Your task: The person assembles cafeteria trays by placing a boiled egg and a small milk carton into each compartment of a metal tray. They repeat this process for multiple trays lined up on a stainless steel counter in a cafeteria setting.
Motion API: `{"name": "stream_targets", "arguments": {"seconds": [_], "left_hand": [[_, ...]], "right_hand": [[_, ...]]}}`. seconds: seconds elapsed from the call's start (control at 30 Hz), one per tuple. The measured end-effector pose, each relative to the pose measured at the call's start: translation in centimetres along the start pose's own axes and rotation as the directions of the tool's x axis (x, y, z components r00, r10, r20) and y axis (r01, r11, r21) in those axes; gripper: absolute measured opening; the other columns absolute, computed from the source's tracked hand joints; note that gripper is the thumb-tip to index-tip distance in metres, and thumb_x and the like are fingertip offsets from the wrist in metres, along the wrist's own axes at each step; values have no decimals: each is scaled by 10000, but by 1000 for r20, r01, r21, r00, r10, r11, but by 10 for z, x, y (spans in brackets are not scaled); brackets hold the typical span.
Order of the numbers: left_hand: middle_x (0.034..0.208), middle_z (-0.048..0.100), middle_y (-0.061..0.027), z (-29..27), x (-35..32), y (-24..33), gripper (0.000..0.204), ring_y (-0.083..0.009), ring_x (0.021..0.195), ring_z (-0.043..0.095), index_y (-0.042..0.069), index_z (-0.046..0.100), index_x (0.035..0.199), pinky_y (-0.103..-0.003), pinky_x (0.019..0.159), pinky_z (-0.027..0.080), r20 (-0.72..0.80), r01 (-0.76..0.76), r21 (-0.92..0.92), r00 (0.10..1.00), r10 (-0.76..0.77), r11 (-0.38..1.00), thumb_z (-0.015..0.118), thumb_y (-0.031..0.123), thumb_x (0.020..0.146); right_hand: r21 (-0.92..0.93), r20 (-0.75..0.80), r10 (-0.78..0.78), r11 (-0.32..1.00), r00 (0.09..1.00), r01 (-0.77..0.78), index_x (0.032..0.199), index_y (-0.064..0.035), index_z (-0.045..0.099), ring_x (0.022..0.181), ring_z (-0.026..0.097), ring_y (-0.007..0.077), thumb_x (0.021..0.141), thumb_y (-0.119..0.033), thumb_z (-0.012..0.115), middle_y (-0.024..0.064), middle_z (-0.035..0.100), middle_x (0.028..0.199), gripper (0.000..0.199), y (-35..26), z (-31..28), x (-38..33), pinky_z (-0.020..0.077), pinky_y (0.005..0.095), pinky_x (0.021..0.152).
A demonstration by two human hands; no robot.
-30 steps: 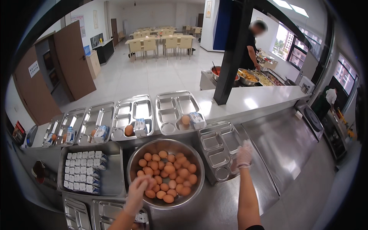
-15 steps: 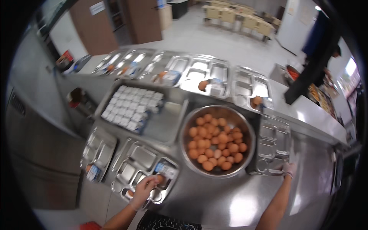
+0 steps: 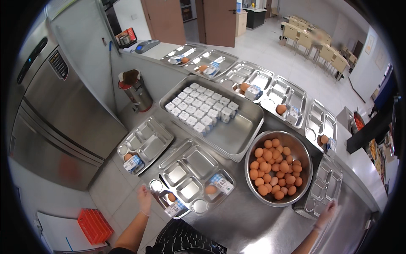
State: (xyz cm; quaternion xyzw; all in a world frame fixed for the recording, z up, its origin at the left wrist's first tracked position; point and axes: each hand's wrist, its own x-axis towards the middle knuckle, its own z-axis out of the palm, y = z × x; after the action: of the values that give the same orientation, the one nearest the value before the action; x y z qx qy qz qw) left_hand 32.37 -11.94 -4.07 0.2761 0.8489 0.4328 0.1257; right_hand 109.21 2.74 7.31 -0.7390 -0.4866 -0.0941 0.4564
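Observation:
My left hand [image 3: 144, 200], in a clear glove, has its fingers curled beside the left edge of two overlapping metal compartment trays. The upper tray [image 3: 179, 172] bears a brown egg [image 3: 210, 189] and a blue-and-white carton [image 3: 223, 184]. From under it shows the lower tray [image 3: 157, 198], with another egg [image 3: 171, 197] and carton [image 3: 174, 208]. Whether my left fingers pinch anything is hidden. At the right, my gloved right hand [image 3: 326, 213] closes on the right edge of a stack of compartment trays [image 3: 325, 180]. A steel bowl [image 3: 277, 204] of many brown eggs stands left of that stack.
Behind the trays is a deep metal pan [image 3: 228, 142] with rows of cartons [image 3: 196, 108]. Filled trays [image 3: 245, 72] line the raised ledge. One more tray [image 3: 148, 139] sits at the left. A red crate [image 3: 95, 226] lies low left, near a steel refrigerator [image 3: 63, 118].
My left hand has left the egg in the tray's compartment and moved left to the tray edge. The view has swung leftward. My right hand stays at the tray stack.

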Motion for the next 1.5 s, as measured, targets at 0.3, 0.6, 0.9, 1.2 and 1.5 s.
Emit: {"name": "stream_targets", "arguments": {"seconds": [0.3,0.6,0.9,1.2,1.5], "left_hand": [[741,596,-92,13,17,-13,185,-168,626,586,-34,579,905,-305,518,451,360,428,-270,876,-321,863,627,112,802],[796,598,-80,-8,33,-16,196,-162,682,611,18,546,902,-286,616,525,609,670,-300,682,-404,679,609,204,886],[846,587,-46,-40,104,-55,186,-126,711,582,55,525,986,-248,658,486,368,505,-612,863,-346,609,506,236,945],[825,583,-39,-46,142,-62,166,-104,684,560,19,538,1004,-247,642,490,393,527,-616,850,-351,585,513,166,930],[827,582,-30,-48,150,-53,99,-109,693,560,32,543,966,-249,645,497,424,556,-591,831,-362,584,513,115,921]], "right_hand": [[269,833,215,649,510,-712,1077,41,601,848,609,174,876,-180,596,104,637,935,299,-232,136,-298,487,284,753],[68,926,277,544,255,-836,727,-59,543,468,442,84,807,-119,658,8,521,606,152,-270,173,-292,329,231,429],[190,855,371,427,363,-884,634,-39,538,445,457,128,704,-85,630,64,557,563,124,-308,147,-328,333,250,424],[185,904,217,581,369,-793,724,-36,603,515,459,83,780,-134,632,1,549,611,116,-406,170,-316,337,228,487],[168,941,191,455,280,-874,645,-89,530,521,451,74,781,-140,675,-9,525,612,205,-488,306,-357,317,234,469]]}}
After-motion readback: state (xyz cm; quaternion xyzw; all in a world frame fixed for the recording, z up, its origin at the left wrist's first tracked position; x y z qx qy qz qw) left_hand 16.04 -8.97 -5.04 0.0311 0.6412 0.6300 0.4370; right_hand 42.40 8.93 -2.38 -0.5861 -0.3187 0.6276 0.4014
